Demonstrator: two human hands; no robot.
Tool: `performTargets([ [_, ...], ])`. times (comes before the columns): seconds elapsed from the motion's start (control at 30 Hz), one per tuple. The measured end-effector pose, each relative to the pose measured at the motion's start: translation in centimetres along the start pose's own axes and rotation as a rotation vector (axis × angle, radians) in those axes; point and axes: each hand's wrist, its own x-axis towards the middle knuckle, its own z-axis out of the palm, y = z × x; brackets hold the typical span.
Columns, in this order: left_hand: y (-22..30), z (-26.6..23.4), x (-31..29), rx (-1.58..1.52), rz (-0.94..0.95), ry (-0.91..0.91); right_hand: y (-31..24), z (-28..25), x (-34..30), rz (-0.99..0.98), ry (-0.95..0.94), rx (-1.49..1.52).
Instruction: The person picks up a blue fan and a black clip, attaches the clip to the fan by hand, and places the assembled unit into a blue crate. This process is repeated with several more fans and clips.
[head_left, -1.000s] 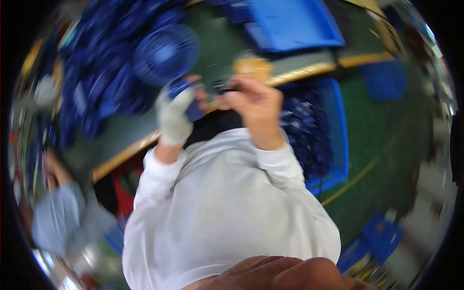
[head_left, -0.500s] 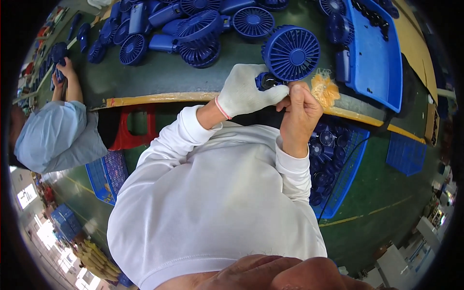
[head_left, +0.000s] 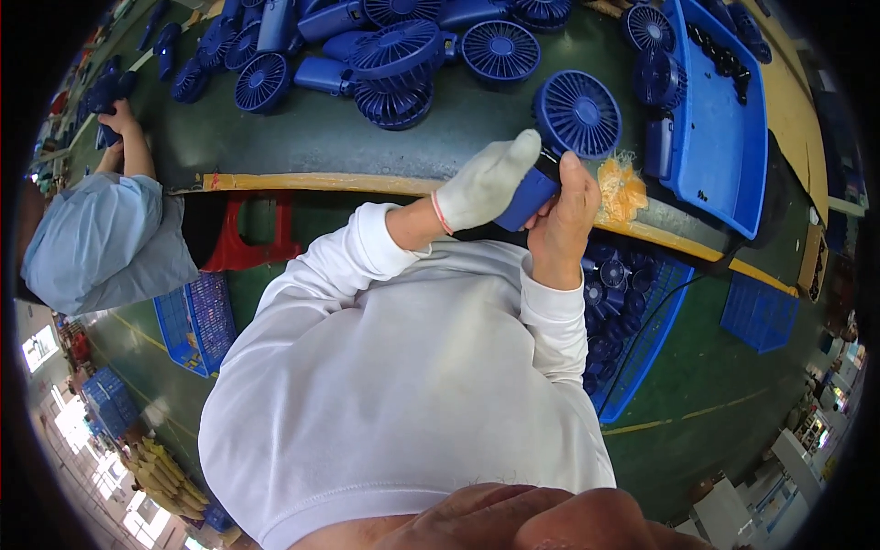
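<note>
A blue handheld fan is tilted over the table's front edge, its round grille facing up and its handle toward my body. My right hand is closed around the right side of the handle, thumb up near the neck. Against the handle's left side lies my left hand, in a white glove, its visible fingers stretched out; the handle hides part of its palm. A dark, shiny part shows at the neck between the hands. Several similar blue fans lie heaped on the table beyond.
A blue tray holding small black parts stands on the table at right, fans beside it. Orange tape covers a spot near the edge. Below the table, a blue crate holds fan parts. At left, another person handles a dark blue item.
The fan has turned so that its blue handle now shows between my hands. My left fingers have straightened from their curl around it; my right hand has moved onto the handle.
</note>
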Motion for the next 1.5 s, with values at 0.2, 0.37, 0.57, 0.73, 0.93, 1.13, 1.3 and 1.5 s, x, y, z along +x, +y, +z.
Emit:
performTargets([
  [0.2, -3.7, 0.2, 1.4, 0.650, 0.740, 0.351, -2.0, 0.7, -0.6, -0.242, 0.112, -0.341],
  [0.37, 2.0, -2.7, 3.2, 1.347, 0.847, 0.578, -5.1, -1.9, 4.5, -0.785, 0.150, -0.936],
  [0.57, 1.0, -4.8, 5.8, 1.629, 0.538, 0.624, -7.3, -2.8, 10.1, -0.877, 0.273, -1.687],
  [0.73, 1.8, -3.9, 5.0, 1.406, 0.801, 0.319, -8.4, -3.5, 10.9, -0.965, 0.248, -1.769],
  [0.93, 2.1, -5.1, 5.7, 1.485, 0.649, 0.380, -15.9, -8.1, 16.7, -0.981, 0.210, -1.549],
  [1.13, 1.4, -5.0, 6.5, 1.470, 0.737, 0.284, -17.3, -11.3, 28.2, -0.830, 0.245, -1.699],
  [1.3, 1.5, -4.1, 5.2, 1.501, 0.874, 0.335, -14.8, -9.0, 34.2, -0.782, 0.338, -1.987],
  [1.5, 2.0, -3.0, 5.1, 1.504, 0.640, 0.349, -14.6, -9.0, 34.0, -0.709, 0.411, -1.849],
])
